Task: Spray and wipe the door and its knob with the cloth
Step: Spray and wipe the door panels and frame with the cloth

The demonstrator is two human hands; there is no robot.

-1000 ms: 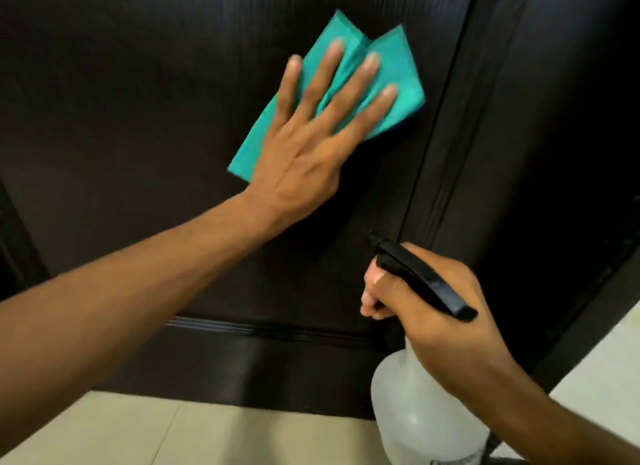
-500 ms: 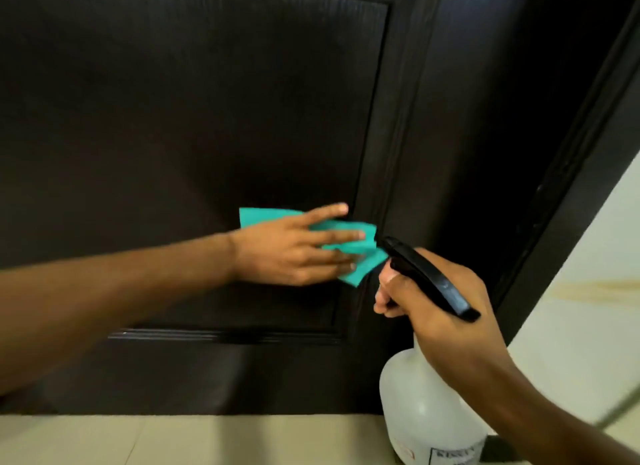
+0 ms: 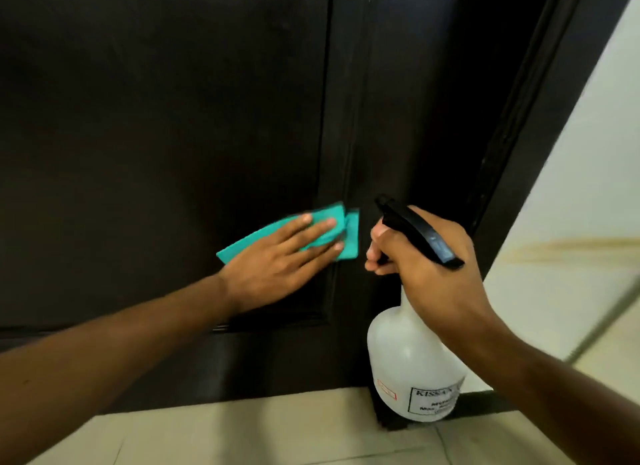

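Observation:
A dark brown panelled door (image 3: 166, 118) fills most of the view. My left hand (image 3: 280, 256) lies flat with straight fingers on a teal cloth (image 3: 349, 236) and presses it against the lower right corner of the door's recessed panel. To the right of it, my right hand (image 3: 426, 267) grips the black trigger head of a white translucent spray bottle (image 3: 412, 371), its nozzle pointing at the door close to the cloth. No knob is in view.
The dark door frame (image 3: 519, 118) runs up the right side, with a pale wall (image 3: 588, 187) beyond it. Light floor tiles (image 3: 259, 430) lie below the door's bottom edge.
My left hand swept the cloth down from the upper part of the panel to its lower right corner. The view shifted left and down. The right hand kept its grip on the bottle.

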